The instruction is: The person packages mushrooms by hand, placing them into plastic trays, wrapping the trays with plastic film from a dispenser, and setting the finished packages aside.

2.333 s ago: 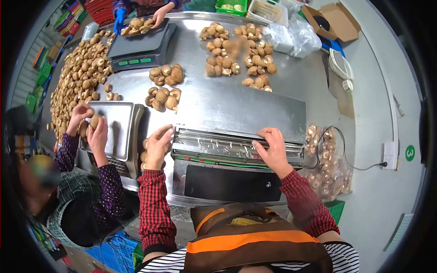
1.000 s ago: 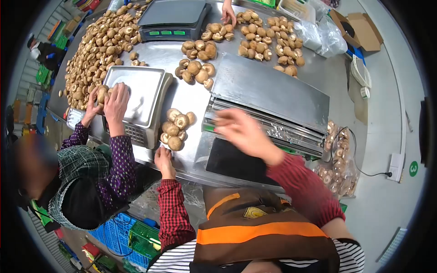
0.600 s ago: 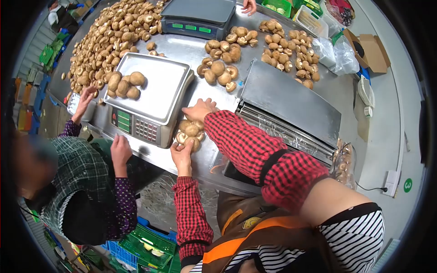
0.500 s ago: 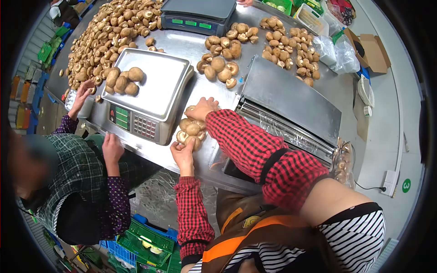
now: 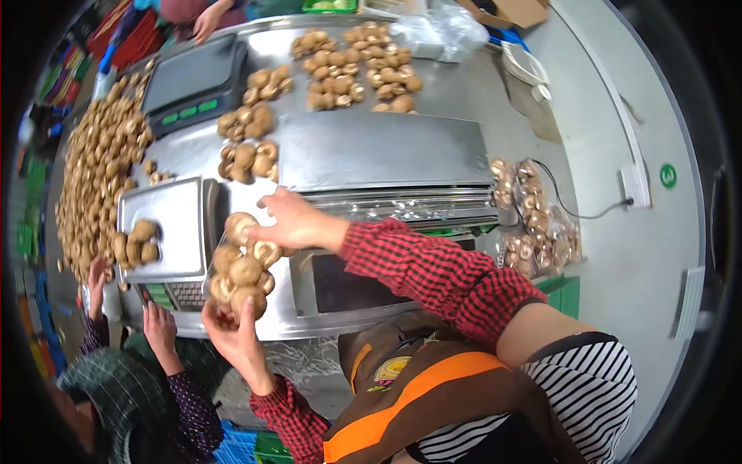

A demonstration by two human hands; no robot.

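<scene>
Closest to the wearer is the bare left hand, coming up from below in a red-and-black checked sleeve. It's palm-up and curled round the near end of a lumpy clump of round brown mushrooms with pale undersides, thumb up the front. So yeah, that one's holding.

The clump sits right between the two hands. Its long axis runs away from the wearer, left hand at the near end, bare right hand at the far end and off to the right side. Both are touching it, so neither is really nearer. Looks lifted off the metal table, but I can't swear to it from this angle.

The right forearm cuts in sideways across the front, hand pointing left. Thumb's against the far-end mushroom, forefinger stuck out with a clear gap between them. Other fingers are hidden, so can't tell if it's gripping.

Just left of the clump is a silver scale with a flat metal pan, a smaller mushroom bunch on it. Beyond the right arm is a long grey metal box with rollers and clear film, then more mushroom piles further off.
</scene>
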